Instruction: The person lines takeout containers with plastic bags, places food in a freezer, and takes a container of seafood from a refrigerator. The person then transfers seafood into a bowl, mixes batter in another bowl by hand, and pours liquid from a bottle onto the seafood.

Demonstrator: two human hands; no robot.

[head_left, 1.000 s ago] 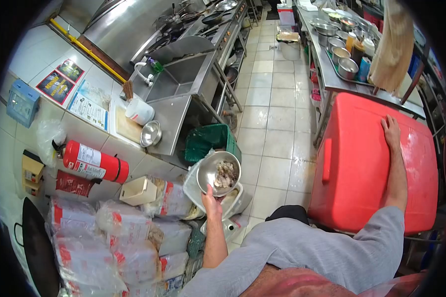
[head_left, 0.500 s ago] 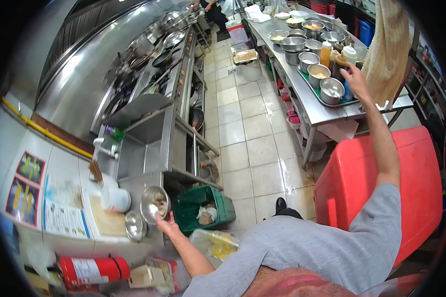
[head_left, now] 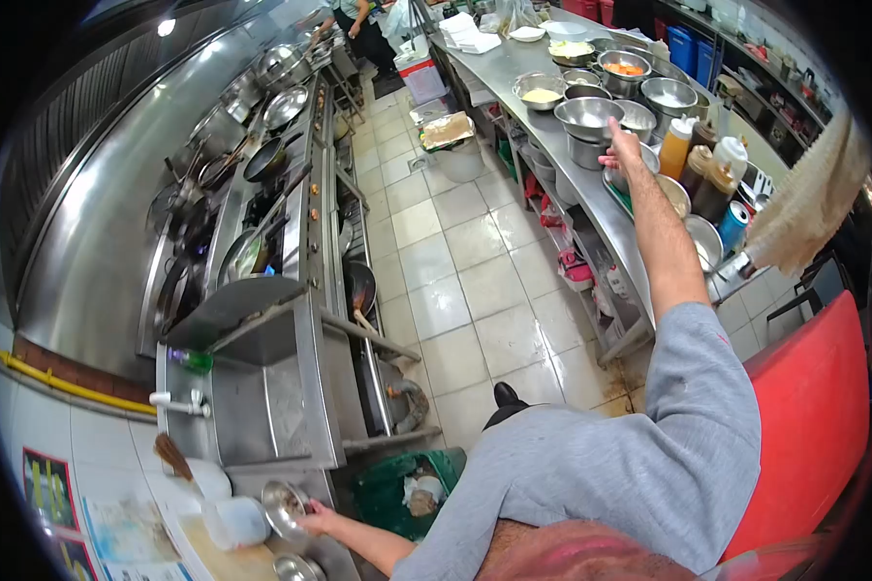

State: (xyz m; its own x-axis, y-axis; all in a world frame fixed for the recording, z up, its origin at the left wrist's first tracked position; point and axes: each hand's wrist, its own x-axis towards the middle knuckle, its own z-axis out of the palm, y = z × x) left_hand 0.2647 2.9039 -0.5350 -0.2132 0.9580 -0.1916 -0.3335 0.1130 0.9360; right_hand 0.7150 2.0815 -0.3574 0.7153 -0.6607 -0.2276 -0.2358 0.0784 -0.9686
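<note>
A shallow steel bowl (head_left: 283, 507) with some brownish pieces in it is held at its rim by my left hand (head_left: 318, 521). It is tilted beside a white plastic container (head_left: 236, 524). A second small steel bowl (head_left: 297, 569) lies just below. Stretched over the steel work table, my right hand (head_left: 625, 151) has its fingers apart at the near rim of a wide steel bowl (head_left: 585, 113), which sits on a steel pot (head_left: 583, 152). Whether the fingertips touch the rim is hard to tell. Sauce bottles (head_left: 677, 145) and a blue can (head_left: 734, 225) stand nearby.
A sink (head_left: 271, 412) and a stove with pans (head_left: 266, 160) run along the left. Below my left arm is a green bin (head_left: 388, 492). A red container (head_left: 804, 416) stands at right, under a hanging cloth (head_left: 814, 198). Another person (head_left: 358, 29) is at the far end.
My right hand has moved from the sauce bottles to the wide steel bowl farther along the table. My left hand still holds its bowl. The view has shifted.
</note>
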